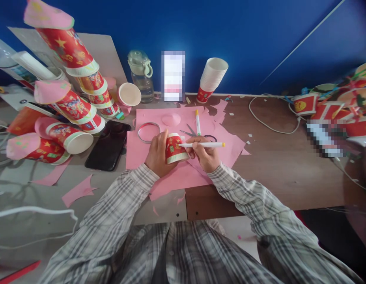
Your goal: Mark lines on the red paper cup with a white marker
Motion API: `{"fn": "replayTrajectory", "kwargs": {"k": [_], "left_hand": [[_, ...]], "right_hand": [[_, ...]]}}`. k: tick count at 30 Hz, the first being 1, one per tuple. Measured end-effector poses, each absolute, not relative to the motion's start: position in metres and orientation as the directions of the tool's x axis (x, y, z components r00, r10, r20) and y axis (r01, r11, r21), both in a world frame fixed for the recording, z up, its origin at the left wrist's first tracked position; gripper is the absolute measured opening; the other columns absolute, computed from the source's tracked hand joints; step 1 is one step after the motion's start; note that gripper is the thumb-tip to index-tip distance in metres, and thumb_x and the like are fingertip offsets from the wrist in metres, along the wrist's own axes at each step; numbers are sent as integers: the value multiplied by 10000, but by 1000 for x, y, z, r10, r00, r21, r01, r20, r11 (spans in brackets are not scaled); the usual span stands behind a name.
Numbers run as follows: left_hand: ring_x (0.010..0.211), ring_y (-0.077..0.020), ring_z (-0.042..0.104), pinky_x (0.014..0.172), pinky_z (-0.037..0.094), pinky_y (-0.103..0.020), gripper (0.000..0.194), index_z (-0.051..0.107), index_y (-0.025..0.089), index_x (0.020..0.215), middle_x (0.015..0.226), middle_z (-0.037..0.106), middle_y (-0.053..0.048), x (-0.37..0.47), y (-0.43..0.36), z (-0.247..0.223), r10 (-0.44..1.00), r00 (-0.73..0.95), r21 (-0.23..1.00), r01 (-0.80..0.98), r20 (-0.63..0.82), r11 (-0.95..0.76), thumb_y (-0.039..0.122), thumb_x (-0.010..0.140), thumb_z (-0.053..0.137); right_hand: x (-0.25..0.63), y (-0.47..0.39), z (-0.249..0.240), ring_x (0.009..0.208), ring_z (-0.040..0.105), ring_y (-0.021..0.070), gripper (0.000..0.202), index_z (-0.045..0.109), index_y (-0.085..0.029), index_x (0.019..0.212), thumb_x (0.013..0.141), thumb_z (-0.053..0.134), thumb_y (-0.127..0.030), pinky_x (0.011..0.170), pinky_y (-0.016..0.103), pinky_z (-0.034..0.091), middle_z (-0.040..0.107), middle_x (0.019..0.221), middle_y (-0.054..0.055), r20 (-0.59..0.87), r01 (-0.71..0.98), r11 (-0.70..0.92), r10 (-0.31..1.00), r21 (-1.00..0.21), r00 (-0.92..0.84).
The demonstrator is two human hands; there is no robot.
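Observation:
My left hand (159, 156) is wrapped round a red paper cup (174, 149) with a printed pattern, its rim tilted down toward me. In my right hand (207, 154) is a white marker (214, 144) with a yellow end, its tip at the cup's printed side. Pink paper (180, 181) lies under both hands. Just beyond them are scissors (189, 131), a second marker (197, 121) with a yellow cap, a roll of tape (149, 132) and a pink paper cone (171, 119). My right hand partly covers the scissors.
Stacked red cups with pink cone tops (67, 47) stand at the left, beside a black phone (107, 146). A water bottle (141, 77), a lit screen (173, 75) and nested paper cups (212, 77) line the blue wall. A white cable (270, 128) and more red cups (305, 103) are on the right.

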State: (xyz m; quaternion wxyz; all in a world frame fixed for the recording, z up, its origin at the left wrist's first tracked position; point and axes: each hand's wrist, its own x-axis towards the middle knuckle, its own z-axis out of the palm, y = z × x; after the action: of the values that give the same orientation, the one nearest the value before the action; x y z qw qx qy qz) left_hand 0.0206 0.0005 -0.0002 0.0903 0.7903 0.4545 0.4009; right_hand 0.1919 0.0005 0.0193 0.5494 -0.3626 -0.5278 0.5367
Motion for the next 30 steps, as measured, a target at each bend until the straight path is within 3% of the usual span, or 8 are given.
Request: {"fn": "replayTrajectory", "kwargs": {"k": [30], "left_hand": [[1129,-310,436,979,411,-512,895,112,103,1334,1226,424,-208,20,1,-2,782,277,480,661,558,-576,539,715,590]], "right_hand": [[193,4,17,408,436,95,266,603,-161,813,764,571,-421,394,235,352,576,576,3,132,-239,107,987,-965,-90]]}}
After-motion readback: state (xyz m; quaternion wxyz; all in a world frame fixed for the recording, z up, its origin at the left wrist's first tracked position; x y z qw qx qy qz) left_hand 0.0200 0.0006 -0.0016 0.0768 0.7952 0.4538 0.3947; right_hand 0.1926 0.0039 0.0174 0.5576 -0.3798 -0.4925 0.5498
